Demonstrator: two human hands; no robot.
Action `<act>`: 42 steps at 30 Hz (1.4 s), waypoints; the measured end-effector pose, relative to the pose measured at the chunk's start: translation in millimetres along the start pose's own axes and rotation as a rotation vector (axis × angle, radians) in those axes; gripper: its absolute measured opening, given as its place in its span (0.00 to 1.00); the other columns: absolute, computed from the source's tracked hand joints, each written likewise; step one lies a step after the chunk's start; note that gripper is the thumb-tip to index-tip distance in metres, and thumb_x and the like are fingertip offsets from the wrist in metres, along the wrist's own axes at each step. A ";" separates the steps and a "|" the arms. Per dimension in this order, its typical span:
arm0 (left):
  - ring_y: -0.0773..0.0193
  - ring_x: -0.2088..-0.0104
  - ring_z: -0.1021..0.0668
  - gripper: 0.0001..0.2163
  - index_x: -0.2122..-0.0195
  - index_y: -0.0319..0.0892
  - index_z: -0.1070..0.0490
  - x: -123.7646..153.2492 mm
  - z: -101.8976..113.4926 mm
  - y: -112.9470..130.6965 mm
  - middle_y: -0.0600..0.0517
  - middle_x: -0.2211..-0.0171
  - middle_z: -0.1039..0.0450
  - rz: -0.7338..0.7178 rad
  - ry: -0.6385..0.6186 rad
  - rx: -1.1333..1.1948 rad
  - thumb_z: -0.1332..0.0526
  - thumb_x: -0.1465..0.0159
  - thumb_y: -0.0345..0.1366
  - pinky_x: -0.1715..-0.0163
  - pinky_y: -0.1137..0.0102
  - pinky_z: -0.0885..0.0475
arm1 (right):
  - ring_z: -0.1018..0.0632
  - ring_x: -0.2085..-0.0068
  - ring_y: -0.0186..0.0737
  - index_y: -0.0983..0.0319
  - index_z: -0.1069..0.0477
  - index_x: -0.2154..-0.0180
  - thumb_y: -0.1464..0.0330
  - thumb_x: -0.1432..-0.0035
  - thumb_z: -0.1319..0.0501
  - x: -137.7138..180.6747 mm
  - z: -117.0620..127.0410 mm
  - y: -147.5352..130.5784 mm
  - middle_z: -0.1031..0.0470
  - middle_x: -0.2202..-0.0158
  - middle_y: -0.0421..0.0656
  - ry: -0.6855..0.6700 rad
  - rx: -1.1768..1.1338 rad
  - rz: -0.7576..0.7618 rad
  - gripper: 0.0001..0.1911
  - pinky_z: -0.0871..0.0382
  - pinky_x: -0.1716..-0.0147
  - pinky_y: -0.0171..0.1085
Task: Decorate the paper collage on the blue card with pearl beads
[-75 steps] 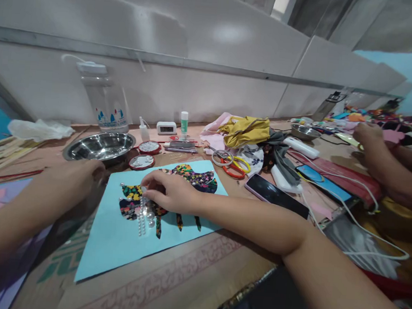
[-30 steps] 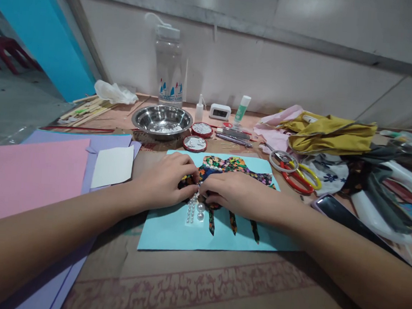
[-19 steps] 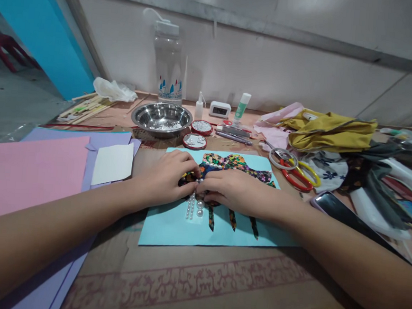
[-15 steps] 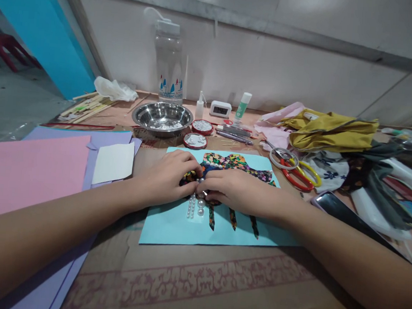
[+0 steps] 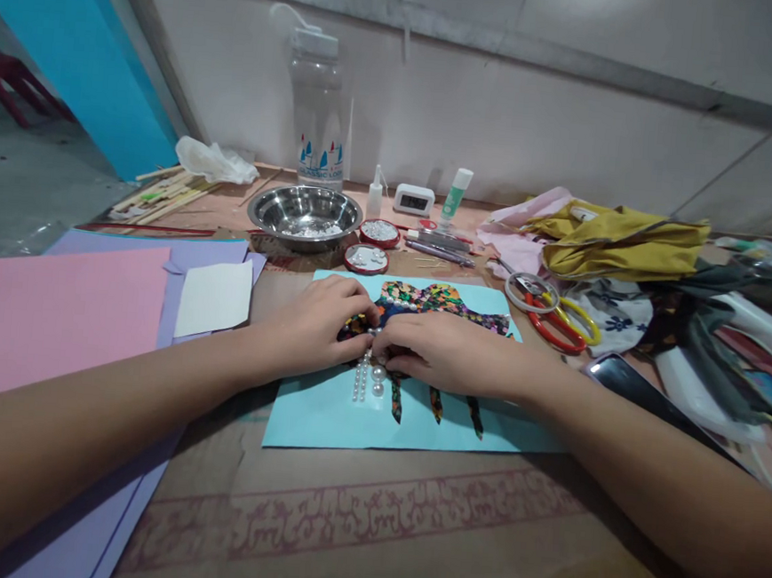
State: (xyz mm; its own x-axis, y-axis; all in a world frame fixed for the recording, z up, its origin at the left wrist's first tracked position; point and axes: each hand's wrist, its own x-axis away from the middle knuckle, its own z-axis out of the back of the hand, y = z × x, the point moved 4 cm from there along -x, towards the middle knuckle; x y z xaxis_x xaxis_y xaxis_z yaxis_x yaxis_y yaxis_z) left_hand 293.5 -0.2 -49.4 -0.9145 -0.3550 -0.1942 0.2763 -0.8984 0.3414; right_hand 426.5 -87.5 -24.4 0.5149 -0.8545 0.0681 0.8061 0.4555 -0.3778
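Note:
A light blue card [image 5: 322, 418] lies in front of me with a floral fabric cutout [image 5: 438, 300] stuck on it. Both hands rest on the cutout, fingertips meeting at its left part. My left hand [image 5: 320, 324] is curled, its fingers pressed onto the fabric. My right hand [image 5: 444, 351] pinches at the same spot, above a strip of white pearls [image 5: 366, 381]. What the fingertips hold is too small to make out.
Behind the card stand a steel bowl [image 5: 304, 214], two red lids of beads [image 5: 366, 258], a water bottle [image 5: 317, 119], a glue stick [image 5: 456, 194] and a small clock [image 5: 413, 199]. Pink and purple paper sheets [image 5: 57, 308] lie left. Scissors [image 5: 554, 316], fabrics [image 5: 621, 241] and a phone [image 5: 645, 398] lie right.
2.5 s ago my left hand was apart at the bowl; it has since joined the right on the cutout. My view swung left. Over the last second both hands barely moved.

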 end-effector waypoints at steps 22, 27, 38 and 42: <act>0.51 0.52 0.29 0.12 0.56 0.43 0.26 0.9 -1.0 -2.3 0.46 0.56 0.30 -0.018 0.010 -0.004 0.41 0.35 0.42 0.52 0.57 0.33 | 0.23 0.60 0.38 0.61 0.22 0.58 0.72 0.35 0.42 -2.7 -1.4 5.9 0.21 0.61 0.43 0.100 -0.084 -0.044 0.09 0.33 0.59 0.35; 0.51 0.53 0.29 0.12 0.56 0.43 0.26 0.3 -0.7 -1.4 0.46 0.57 0.30 -0.017 0.003 -0.014 0.41 0.35 0.42 0.53 0.56 0.33 | 0.22 0.60 0.38 0.60 0.22 0.60 0.73 0.37 0.40 -5.5 -3.4 4.8 0.21 0.62 0.43 0.098 -0.062 -0.083 0.08 0.33 0.59 0.36; 0.52 0.50 0.29 0.12 0.52 0.41 0.30 1.2 -1.8 -0.2 0.44 0.53 0.30 -0.037 0.037 0.003 0.42 0.34 0.41 0.50 0.57 0.33 | 0.23 0.60 0.39 0.62 0.22 0.61 0.72 0.37 0.41 -5.6 -1.9 6.5 0.21 0.61 0.44 0.067 -0.068 -0.070 0.08 0.33 0.59 0.36; 0.54 0.52 0.27 0.12 0.53 0.43 0.30 4.2 4.1 2.8 0.46 0.54 0.28 -0.107 -0.015 0.127 0.41 0.34 0.43 0.52 0.60 0.32 | 0.24 0.60 0.37 0.62 0.22 0.59 0.74 0.38 0.40 -4.1 -0.7 9.4 0.22 0.60 0.43 0.047 -0.117 -0.011 0.08 0.34 0.58 0.34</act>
State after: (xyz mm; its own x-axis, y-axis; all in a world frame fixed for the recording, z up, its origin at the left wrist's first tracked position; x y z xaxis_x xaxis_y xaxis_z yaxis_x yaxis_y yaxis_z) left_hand 289.2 -3.1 -45.4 -0.9411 -0.2547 -0.2226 0.1387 -0.8907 0.4329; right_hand 431.8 -79.9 -28.8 0.4901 -0.8711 0.0307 0.7704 0.4164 -0.4829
